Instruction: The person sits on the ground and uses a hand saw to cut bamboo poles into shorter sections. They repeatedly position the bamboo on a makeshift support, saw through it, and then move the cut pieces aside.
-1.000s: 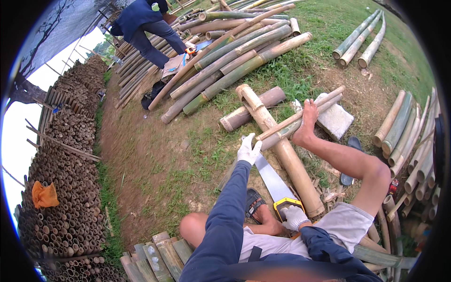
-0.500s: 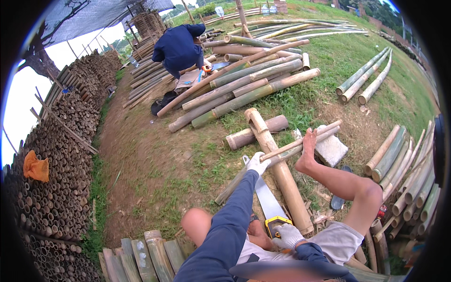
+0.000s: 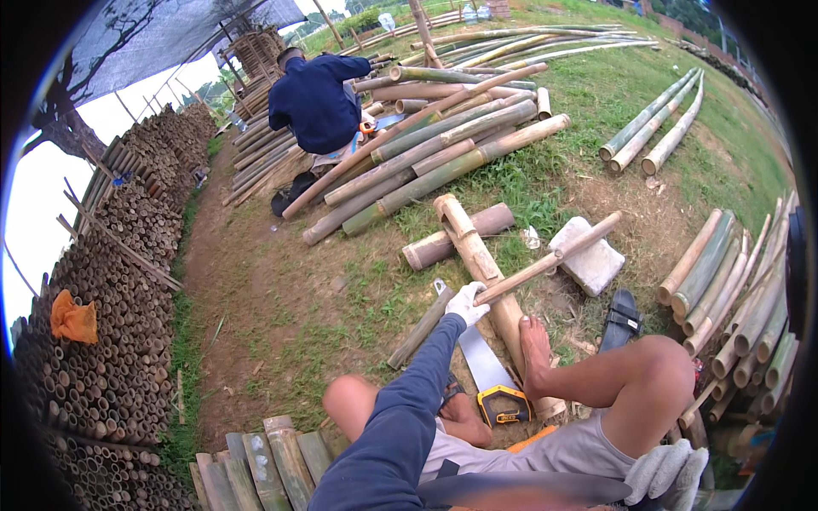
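Note:
My left hand (image 3: 467, 304), in a white glove, is closed around a slim bamboo stick (image 3: 521, 279) above a thick bamboo log (image 3: 509, 328). Another bamboo length (image 3: 590, 236) lines up beyond the stick's far end; whether they touch I cannot tell. A cut-looking bamboo piece (image 3: 421, 329) lies left of the hand. The handsaw (image 3: 503, 404), with a yellow and black handle, rests beside my bare foot, its blade partly under my left arm. My gloved right hand (image 3: 669, 471) is off the saw, low at the right by my knee, fingers apart with nothing visible in them.
A crosswise bamboo log (image 3: 460, 237) supports the thick one. Nearby are a pale stone block (image 3: 586, 255) and a black sandal (image 3: 621, 319). Bamboo piles lie ahead, right (image 3: 733, 272) and left (image 3: 102, 358). A person in dark blue (image 3: 315, 104) crouches at the far pile.
My right hand has let go of the saw and moved right. My foot has come off the stick onto the log. The stick has shifted slightly; the far person has turned and risen somewhat.

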The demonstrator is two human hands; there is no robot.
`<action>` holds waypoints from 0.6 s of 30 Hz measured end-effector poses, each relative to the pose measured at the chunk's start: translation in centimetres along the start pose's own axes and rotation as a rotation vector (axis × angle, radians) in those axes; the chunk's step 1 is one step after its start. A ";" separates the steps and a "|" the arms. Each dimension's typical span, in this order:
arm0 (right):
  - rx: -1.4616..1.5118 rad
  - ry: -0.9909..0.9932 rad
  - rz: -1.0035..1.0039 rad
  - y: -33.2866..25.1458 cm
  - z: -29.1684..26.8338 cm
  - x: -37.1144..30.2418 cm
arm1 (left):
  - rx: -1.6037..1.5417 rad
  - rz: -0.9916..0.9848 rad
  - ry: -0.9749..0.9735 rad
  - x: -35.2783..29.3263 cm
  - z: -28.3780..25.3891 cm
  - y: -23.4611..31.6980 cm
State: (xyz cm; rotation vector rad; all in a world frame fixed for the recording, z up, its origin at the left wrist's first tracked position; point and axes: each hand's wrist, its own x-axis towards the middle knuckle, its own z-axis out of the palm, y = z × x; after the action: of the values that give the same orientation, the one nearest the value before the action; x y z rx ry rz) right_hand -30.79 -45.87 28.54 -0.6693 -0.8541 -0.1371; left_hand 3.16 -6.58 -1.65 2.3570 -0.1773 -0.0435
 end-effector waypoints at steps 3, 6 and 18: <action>0.060 -0.013 0.052 -3.6 -5.0 -0.7 | 0.179 0.126 0.016 -1.1 0.3 1.3; -0.135 0.370 -0.008 -3.0 -9.3 -2.8 | 0.297 0.173 0.036 -1.7 0.7 2.3; -0.325 1.013 0.898 14.2 -18.8 -7.1 | 0.234 0.255 -0.029 -4.0 2.3 3.4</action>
State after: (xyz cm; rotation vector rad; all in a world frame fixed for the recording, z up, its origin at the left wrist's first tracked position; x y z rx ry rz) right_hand -17.99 -46.94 7.61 -1.0830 0.4857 0.2002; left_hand -1.37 -9.99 -1.03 2.5476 -0.5206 0.0708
